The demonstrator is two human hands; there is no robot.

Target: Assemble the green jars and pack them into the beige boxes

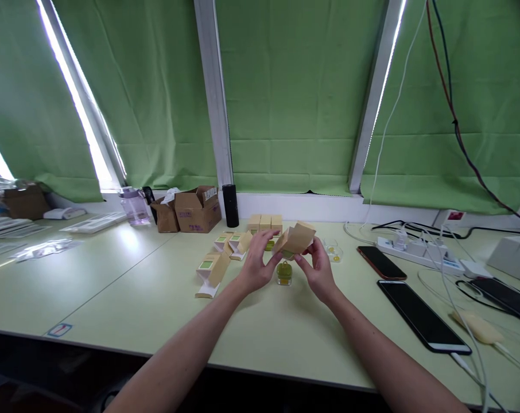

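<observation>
Both my hands hold one small tan cardboard box point(298, 238) above the pale green table point(113, 287). My left hand point(257, 265) pinches its left flap with curled fingers. My right hand point(318, 267) grips its right underside. Directly below the box, a small green glass bottle point(284, 273) stands upright on the table between my hands. Several open tan boxes with white and green inserts point(212, 269) lie to the left. A row of closed tan boxes point(265, 222) stands behind.
Brown cardboard cartons point(197, 209) and a black cylinder point(230, 205) sit at the back by the window. Two phones point(421, 312) point(381, 263), a power strip point(419, 249) and white cables lie on the right. A clear lidded jar point(134, 205) stands at back left.
</observation>
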